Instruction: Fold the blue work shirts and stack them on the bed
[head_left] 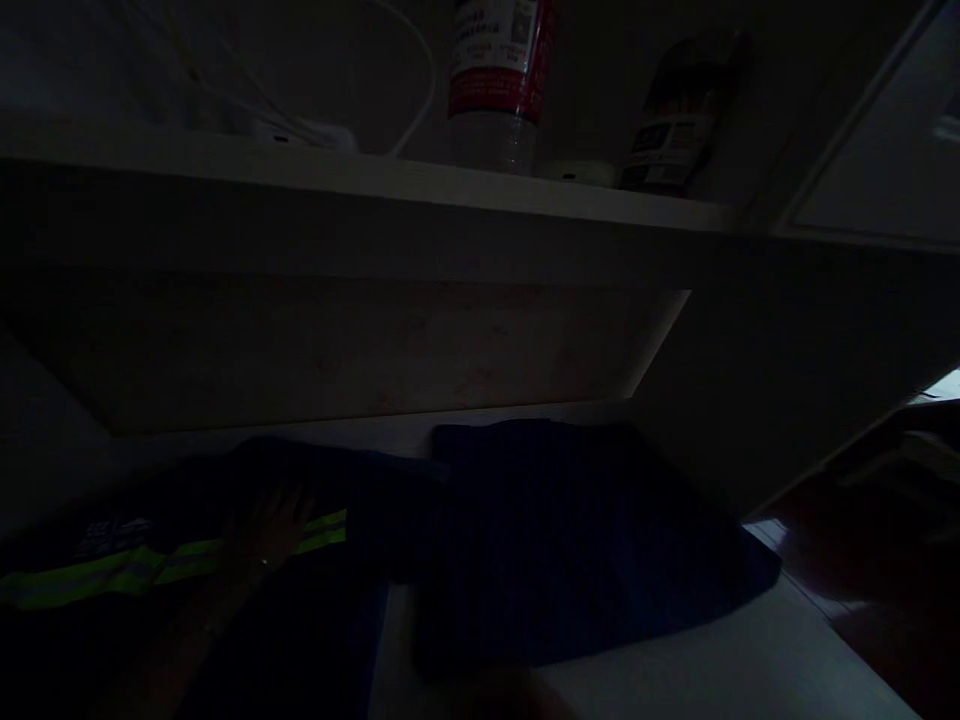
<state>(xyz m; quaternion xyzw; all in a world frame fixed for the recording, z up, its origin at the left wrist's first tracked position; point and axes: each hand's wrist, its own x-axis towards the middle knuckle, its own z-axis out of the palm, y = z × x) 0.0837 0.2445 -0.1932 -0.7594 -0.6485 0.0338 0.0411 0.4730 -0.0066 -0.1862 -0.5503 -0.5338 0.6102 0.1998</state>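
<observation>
The light is very dim. My left hand [266, 525] lies flat with its fingers stretched out on a dark blue garment [322, 590]. A yellow-green reflective stripe [131, 572] runs across that garment, and small pale print shows at its left. To its right, a second dark blue cloth piece [585, 540] is spread out, its edges roughly squared. What looks like part of my right hand [536, 695] shows at the bottom edge, beside this cloth; it is dark and blurred, so its fingers cannot be made out.
Both cloths rest on a pale surface [720, 660]. Above them runs a shelf [375, 175] bearing a red-labelled bottle [495, 80], a dark-topped jar [671, 130], and a white power strip [315, 135] with cables. A side panel [750, 380] stands at the right.
</observation>
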